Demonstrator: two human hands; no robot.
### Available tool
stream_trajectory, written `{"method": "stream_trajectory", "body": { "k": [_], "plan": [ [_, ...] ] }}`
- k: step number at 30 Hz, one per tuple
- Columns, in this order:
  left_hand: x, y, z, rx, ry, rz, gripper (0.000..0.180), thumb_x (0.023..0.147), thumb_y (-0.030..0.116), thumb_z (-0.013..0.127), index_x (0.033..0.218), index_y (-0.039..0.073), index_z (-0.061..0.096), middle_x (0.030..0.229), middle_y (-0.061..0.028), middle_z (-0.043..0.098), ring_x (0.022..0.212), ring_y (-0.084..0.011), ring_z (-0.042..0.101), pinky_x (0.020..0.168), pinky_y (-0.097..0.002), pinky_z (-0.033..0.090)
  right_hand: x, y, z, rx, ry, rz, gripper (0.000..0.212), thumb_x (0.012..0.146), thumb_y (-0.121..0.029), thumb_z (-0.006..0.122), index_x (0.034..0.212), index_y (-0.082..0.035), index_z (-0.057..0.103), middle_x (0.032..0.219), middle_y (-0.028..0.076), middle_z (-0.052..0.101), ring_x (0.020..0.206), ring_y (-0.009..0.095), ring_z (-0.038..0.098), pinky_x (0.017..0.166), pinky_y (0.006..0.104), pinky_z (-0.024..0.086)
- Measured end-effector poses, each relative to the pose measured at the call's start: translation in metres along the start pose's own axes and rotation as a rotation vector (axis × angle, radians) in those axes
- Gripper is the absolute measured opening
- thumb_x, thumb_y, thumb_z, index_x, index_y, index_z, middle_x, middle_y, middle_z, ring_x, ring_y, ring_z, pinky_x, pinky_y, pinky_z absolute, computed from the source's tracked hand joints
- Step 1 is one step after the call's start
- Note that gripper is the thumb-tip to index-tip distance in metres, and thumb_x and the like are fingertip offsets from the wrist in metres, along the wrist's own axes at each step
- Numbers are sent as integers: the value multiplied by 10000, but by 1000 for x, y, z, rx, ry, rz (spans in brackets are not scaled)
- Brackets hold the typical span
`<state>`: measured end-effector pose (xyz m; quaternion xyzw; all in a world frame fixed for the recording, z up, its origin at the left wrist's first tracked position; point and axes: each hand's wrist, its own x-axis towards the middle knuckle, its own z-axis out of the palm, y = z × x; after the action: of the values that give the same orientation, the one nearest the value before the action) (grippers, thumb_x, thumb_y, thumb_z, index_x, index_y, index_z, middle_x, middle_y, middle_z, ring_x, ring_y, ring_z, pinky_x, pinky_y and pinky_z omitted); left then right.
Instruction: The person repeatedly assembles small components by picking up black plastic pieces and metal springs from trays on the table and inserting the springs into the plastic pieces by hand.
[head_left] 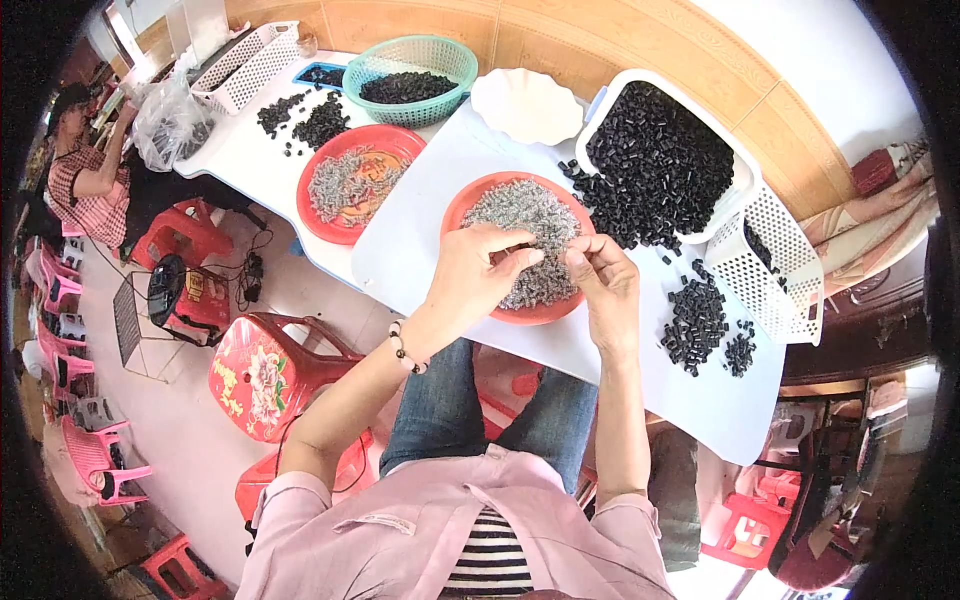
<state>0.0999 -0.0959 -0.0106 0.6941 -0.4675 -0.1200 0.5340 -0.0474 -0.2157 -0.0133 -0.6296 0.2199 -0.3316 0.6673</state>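
Both my hands are raised over a round red-orange dish (545, 316) heaped with small silvery metal pieces (535, 212), perhaps springs or screws. My left hand (480, 268), with a beaded bracelet on the wrist, has its thumb and forefinger curled toward each other. My right hand (606, 285) pinches with thumb and fingertips, close to the left one. Whatever sits between the fingers of either hand is too small to make out. Just right of the dish, small black cylindrical pieces (655, 155) fill a white tray (745, 190) and spill onto the table.
A second red dish (345, 232) of silvery pieces stands to the left. Behind are a green basket (455, 62) of black parts and a white scalloped plate (527, 105). Loose black pieces (695, 318) lie right, beside a white perforated basket (775, 285). Another person (90, 180) sits far left.
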Motion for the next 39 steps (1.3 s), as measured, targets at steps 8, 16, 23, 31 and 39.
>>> {"method": "stream_trajectory", "body": {
  "k": [8, 16, 23, 31, 39],
  "plan": [
    [-47, 23, 6, -1196, -195, -599, 283, 890, 265, 736, 1026, 17, 737, 826, -51, 684, 656, -85, 522, 605, -228, 423, -50, -26, 9, -148, 59, -170, 130, 856, -20, 741, 967, -26, 674, 894, 11, 660, 803, 80, 569, 749, 235, 466],
    [-81, 24, 22, -1465, -286, -632, 238, 891, 220, 731, 947, -11, 717, 836, -69, 665, 715, -100, 544, 626, -228, 439, -80, -42, 3, -357, -10, -315, 155, 767, 6, 783, 884, -23, 684, 860, 50, 669, 818, 154, 575, 767, 283, 453],
    [-87, 24, 26, -1311, -297, -619, 237, 873, 222, 744, 960, 3, 728, 783, -54, 661, 671, -119, 547, 601, -255, 421, -87, -42, -2, -559, 20, -344, 156, 729, 36, 785, 849, -47, 732, 834, 35, 686, 807, 167, 585, 732, 292, 468],
    [-92, 21, 31, -1333, -272, -710, 230, 891, 221, 734, 905, -8, 725, 764, -78, 682, 612, -92, 550, 564, -211, 440, -95, -42, -9, -618, -78, -361, 240, 719, 3, 799, 944, -75, 770, 862, 44, 698, 810, 180, 589, 746, 289, 476],
    [-98, 23, 41, -1306, -341, -766, 287, 920, 288, 700, 851, 10, 710, 756, -78, 688, 585, -75, 539, 524, -213, 422, -95, -36, -21, -492, -103, -183, 266, 730, -13, 797, 989, -64, 760, 870, 63, 699, 832, 178, 606, 774, 317, 479]
  ]
}}
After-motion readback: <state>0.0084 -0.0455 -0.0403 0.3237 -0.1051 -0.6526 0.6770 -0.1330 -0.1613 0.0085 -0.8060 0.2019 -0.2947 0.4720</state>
